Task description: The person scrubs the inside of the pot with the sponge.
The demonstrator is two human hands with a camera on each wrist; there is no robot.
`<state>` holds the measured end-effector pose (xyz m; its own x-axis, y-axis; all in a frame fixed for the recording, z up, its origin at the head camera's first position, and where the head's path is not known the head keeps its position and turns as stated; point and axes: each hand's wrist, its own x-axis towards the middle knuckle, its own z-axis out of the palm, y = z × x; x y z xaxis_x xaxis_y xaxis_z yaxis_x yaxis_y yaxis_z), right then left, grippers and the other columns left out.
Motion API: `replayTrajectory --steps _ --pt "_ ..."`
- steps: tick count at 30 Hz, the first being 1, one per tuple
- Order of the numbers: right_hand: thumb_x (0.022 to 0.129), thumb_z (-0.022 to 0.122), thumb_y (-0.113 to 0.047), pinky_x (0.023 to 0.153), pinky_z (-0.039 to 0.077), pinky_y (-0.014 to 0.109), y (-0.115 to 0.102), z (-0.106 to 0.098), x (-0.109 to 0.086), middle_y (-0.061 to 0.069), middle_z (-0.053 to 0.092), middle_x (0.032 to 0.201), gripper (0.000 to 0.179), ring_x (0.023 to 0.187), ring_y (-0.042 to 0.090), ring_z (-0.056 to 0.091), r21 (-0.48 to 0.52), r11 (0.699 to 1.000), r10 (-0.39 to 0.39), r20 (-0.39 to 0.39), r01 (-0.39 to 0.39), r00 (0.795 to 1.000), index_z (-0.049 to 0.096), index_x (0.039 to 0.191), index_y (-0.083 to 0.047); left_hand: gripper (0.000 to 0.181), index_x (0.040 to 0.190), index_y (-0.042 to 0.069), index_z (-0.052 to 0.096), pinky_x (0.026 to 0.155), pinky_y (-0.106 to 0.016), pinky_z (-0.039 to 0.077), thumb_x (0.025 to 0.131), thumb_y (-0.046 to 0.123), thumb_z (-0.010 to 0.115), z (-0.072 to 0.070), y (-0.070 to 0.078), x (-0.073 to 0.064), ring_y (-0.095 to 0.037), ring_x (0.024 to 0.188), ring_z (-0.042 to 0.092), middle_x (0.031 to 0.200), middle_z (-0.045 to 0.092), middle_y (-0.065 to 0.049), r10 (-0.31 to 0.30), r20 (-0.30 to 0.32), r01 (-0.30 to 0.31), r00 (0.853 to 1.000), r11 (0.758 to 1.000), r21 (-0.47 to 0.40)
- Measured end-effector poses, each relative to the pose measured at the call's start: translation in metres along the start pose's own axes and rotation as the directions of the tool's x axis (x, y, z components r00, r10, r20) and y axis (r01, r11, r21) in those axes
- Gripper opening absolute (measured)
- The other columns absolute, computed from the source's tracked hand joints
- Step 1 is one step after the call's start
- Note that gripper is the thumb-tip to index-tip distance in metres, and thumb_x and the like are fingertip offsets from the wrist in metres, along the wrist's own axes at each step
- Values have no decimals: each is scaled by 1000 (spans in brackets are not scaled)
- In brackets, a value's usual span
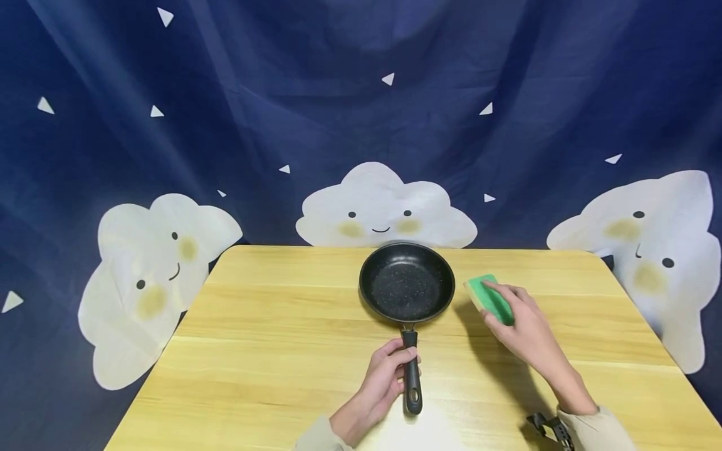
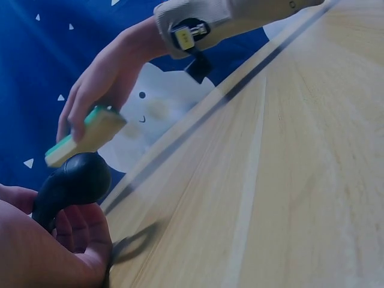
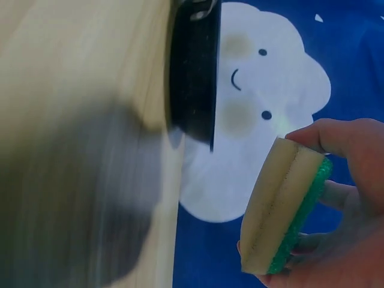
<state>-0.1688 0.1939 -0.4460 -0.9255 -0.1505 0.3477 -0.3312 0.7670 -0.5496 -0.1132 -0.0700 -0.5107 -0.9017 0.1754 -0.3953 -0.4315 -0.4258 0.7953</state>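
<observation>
A black frying pan [image 1: 406, 282] with a speckled inside lies on the wooden table, its handle toward me. My left hand [image 1: 385, 380] grips the pan's black handle [image 1: 413, 388], thumb on top; the handle's rounded end [image 2: 87, 178] shows in the left wrist view. To the right of the pan, my right hand [image 1: 527, 329] pinches a sponge [image 1: 489, 299] between thumb and fingers, held above the table. Its green scouring side [image 3: 306, 213] faces the palm, and the pale yellow side [image 3: 273, 210] faces away. The sponge is apart from the pan.
The light wooden table [image 1: 271, 351] has rounded far corners. Behind it hangs a dark blue curtain [image 1: 338, 94] printed with smiling white clouds and small triangles. A black strap device [image 1: 549, 429] sits on the right wrist.
</observation>
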Motion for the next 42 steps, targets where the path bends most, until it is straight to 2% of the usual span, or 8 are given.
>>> replayTrajectory --steps 8,19,24,29,33,42 --pt "91 75 -21 82 47 60 -12 17 19 25 56 132 52 111 45 54 60 998 -14 -9 15 1000 61 141 -12 37 125 1 59 64 -24 50 93 16 69 2 0 0 -13 76 57 97 62 -7 6 12 -6 1000 1000 -8" --pt "93 75 -23 88 49 60 -30 37 42 25 56 134 51 114 44 55 104 994 -36 11 35 999 61 141 -11 35 123 1 59 63 -25 51 93 15 69 0 1 0 -13 74 58 94 62 -7 18 32 -17 999 1000 -24" --pt "94 74 -24 92 48 59 -37 46 53 24 56 133 49 114 43 57 137 990 -23 59 15 998 62 140 -12 35 124 1 59 63 -25 50 93 15 69 0 0 0 -13 75 58 95 61 -7 14 36 -13 999 1000 -23" --pt "95 75 -24 94 47 58 -42 64 61 21 58 133 47 117 40 57 155 988 -42 107 25 993 64 138 -11 37 126 0 58 62 -25 51 94 15 68 -3 -2 -2 -13 74 58 94 60 -6 23 37 -22 999 999 -26" --pt "94 75 -25 97 46 57 -44 74 63 20 59 135 46 122 41 56 165 985 -62 123 41 990 65 137 -9 37 126 0 57 63 -25 51 95 16 68 -5 0 -2 -14 75 59 94 60 -6 25 47 -24 999 999 -26" --pt "92 75 -22 99 46 57 -37 84 56 21 60 131 41 119 41 57 147 988 -72 161 49 984 69 130 -7 37 126 1 58 63 -26 52 94 16 69 -3 -2 -2 -15 74 58 94 58 -7 11 55 -10 998 999 -30"
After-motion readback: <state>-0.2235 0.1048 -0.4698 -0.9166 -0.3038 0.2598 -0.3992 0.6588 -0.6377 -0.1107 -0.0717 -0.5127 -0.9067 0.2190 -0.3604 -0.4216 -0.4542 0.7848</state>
